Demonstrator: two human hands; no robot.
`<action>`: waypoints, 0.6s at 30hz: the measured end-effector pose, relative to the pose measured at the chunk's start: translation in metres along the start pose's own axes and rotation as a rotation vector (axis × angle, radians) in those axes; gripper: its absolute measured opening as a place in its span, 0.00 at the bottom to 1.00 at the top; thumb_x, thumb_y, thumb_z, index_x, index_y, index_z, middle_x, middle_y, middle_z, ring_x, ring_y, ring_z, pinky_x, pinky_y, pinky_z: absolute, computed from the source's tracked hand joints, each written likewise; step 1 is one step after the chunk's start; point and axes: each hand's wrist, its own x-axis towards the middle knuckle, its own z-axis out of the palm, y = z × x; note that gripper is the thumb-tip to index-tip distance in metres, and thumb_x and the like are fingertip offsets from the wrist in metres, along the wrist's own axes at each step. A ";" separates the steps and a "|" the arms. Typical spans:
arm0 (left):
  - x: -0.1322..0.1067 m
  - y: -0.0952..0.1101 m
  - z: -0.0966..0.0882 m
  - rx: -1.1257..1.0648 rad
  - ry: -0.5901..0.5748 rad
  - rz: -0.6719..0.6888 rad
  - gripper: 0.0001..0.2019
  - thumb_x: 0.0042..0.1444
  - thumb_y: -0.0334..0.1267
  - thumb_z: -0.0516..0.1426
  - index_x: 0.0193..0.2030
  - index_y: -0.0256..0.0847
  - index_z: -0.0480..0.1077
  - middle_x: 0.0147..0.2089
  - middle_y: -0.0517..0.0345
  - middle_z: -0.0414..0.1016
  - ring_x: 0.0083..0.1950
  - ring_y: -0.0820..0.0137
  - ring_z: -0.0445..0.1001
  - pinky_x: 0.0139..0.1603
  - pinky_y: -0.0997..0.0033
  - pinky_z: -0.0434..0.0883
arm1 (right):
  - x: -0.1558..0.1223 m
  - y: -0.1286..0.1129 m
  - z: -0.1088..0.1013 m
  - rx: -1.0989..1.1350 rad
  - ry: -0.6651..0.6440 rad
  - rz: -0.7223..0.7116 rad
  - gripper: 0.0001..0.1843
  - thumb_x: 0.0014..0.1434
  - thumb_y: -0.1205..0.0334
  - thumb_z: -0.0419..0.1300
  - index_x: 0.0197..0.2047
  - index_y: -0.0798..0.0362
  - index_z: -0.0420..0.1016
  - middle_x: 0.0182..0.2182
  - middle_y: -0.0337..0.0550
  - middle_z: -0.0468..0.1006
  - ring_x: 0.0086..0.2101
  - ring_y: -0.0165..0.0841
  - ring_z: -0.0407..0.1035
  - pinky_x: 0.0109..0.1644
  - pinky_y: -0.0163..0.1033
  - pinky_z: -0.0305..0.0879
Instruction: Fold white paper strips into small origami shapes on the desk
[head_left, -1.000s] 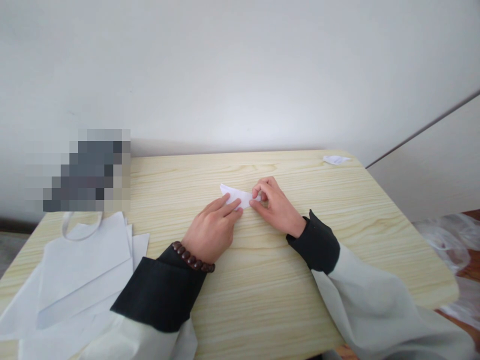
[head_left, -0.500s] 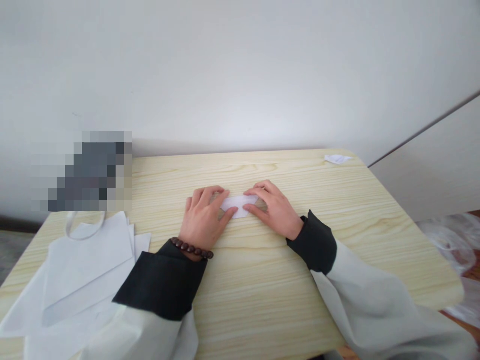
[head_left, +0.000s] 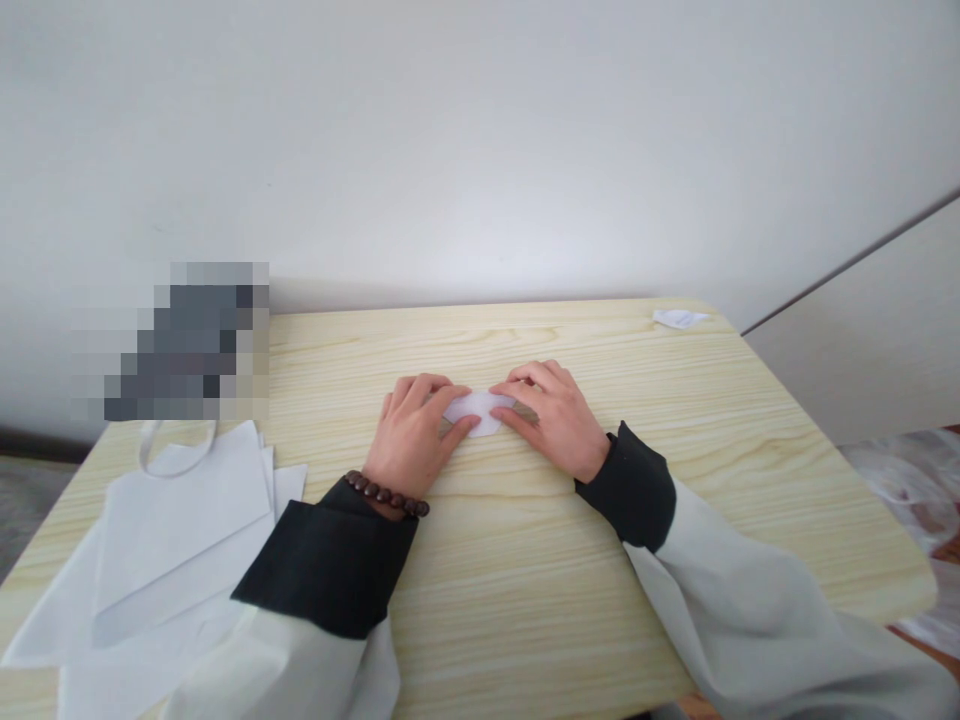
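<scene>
A small piece of folded white paper [head_left: 481, 408] lies at the middle of the wooden table, between my two hands. My left hand [head_left: 418, 425], with a dark bead bracelet at the wrist, grips its left end between thumb and fingers. The right end is pinched by my right hand [head_left: 551, 410], thumb at the near edge and fingers at the far edge. Fingertips cover parts of the paper, so its exact folds are hard to make out.
Several white sheets [head_left: 180, 530] lie overlapping at the left, a roll of white tape [head_left: 154, 470] on top. Behind them stands a blurred dark object [head_left: 180, 345]. A small folded paper [head_left: 679, 318] rests at the far right corner. Clear plastic [head_left: 900, 480] lies beyond the table's right edge.
The fingers of both hands have shifted slightly along the paper's far edge, and less of the paper shows. The whole view has moved a little.
</scene>
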 end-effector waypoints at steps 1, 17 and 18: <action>0.000 0.000 0.000 -0.003 0.002 -0.002 0.13 0.54 0.39 0.59 0.47 0.40 0.72 0.44 0.52 0.71 0.47 0.60 0.65 0.50 0.57 0.66 | 0.000 0.000 0.000 -0.012 -0.003 -0.003 0.14 0.60 0.55 0.56 0.44 0.52 0.75 0.40 0.45 0.72 0.41 0.36 0.62 0.46 0.43 0.58; 0.002 -0.006 0.000 -0.062 0.030 0.054 0.10 0.58 0.34 0.54 0.45 0.43 0.73 0.42 0.53 0.72 0.45 0.62 0.64 0.48 0.58 0.66 | 0.001 0.003 0.001 0.134 -0.016 0.002 0.11 0.61 0.59 0.55 0.44 0.51 0.75 0.38 0.44 0.70 0.40 0.35 0.62 0.47 0.42 0.58; 0.002 -0.006 0.000 -0.061 0.034 0.055 0.10 0.58 0.34 0.55 0.45 0.43 0.74 0.41 0.53 0.72 0.45 0.62 0.64 0.48 0.58 0.66 | 0.001 0.003 0.001 0.133 -0.020 0.005 0.11 0.61 0.59 0.54 0.44 0.50 0.75 0.38 0.43 0.71 0.40 0.35 0.62 0.47 0.42 0.58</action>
